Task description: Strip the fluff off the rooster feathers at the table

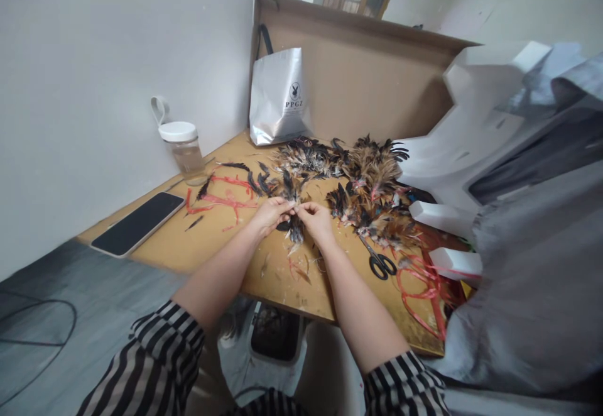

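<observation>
My left hand (274, 213) and my right hand (315, 220) meet over the middle of the wooden table. Between them is a small bunch of dark and brown feathers (291, 185), its fluffy ends hanging below my fingers. Both hands are closed in a pinch on this bunch, fingertips nearly touching. Just beyond lies a heap of brown and black feathers (370, 163), and a second feather pile (377, 215) spreads to the right of my right hand. Black-handled scissors (380, 264) lie near that pile, blades partly under it.
Red plastic strips (230, 201) lie left, with more red ribbon (426, 290) at the right edge. A phone (139, 222) and a lidded jar (184, 152) sit left. Behind stands a silver bag (279, 95). White foam (443, 133) and grey cloth (541, 265) border the right side.
</observation>
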Tool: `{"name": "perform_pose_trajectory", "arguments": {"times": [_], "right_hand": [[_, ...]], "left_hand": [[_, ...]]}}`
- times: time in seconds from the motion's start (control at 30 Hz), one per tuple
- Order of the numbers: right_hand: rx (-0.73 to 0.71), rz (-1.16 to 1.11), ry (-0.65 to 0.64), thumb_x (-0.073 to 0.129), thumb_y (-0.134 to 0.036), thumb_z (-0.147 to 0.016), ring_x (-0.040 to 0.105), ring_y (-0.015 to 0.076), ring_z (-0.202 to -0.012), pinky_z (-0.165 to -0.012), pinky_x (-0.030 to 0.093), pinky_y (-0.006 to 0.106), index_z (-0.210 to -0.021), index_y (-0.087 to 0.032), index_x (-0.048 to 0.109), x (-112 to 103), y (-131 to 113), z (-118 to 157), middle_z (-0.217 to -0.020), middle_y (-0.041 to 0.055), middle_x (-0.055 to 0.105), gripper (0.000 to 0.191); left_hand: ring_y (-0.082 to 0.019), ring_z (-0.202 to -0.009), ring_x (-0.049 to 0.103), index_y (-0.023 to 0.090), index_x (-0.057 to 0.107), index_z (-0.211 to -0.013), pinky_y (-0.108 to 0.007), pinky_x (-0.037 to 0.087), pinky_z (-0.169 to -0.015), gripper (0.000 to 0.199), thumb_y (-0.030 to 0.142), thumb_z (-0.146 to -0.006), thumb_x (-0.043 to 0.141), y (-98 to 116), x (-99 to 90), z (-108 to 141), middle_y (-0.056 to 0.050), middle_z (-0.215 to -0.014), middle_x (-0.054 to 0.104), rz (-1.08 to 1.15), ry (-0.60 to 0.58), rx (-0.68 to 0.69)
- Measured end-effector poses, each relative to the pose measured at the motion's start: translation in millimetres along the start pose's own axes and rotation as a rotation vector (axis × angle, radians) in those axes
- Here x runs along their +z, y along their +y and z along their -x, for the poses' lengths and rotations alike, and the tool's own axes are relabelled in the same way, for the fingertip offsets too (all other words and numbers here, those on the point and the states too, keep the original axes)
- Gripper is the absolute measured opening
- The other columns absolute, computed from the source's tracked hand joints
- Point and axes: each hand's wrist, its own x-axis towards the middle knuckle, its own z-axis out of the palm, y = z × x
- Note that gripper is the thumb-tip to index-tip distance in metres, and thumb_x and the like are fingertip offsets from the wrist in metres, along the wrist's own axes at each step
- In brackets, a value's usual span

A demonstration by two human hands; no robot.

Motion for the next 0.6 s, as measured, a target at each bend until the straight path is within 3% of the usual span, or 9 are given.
{"name": "perform_pose_trajectory", "arguments": {"times": [0.6], "right_hand": [[-0.094, -0.084, 0.106, 0.056, -0.031, -0.065, 0.048, 0.0098, -0.052, -0.052, 0.038, 0.021, -0.067, -0.012, 0.063, 9.1, 6.3, 0.6, -0.06, 0.0017, 0.06, 0.019]], "left_hand": [[-0.004, -0.042, 0.051, 0.007, 0.054, -0.06, -0.011, 0.04, -0.04, 0.011, 0.009, -0.065, 0.064, -2.6, 0.1, -2.2, -0.004, -0.052, 0.058, 0.173, -0.005, -0.045]]}}
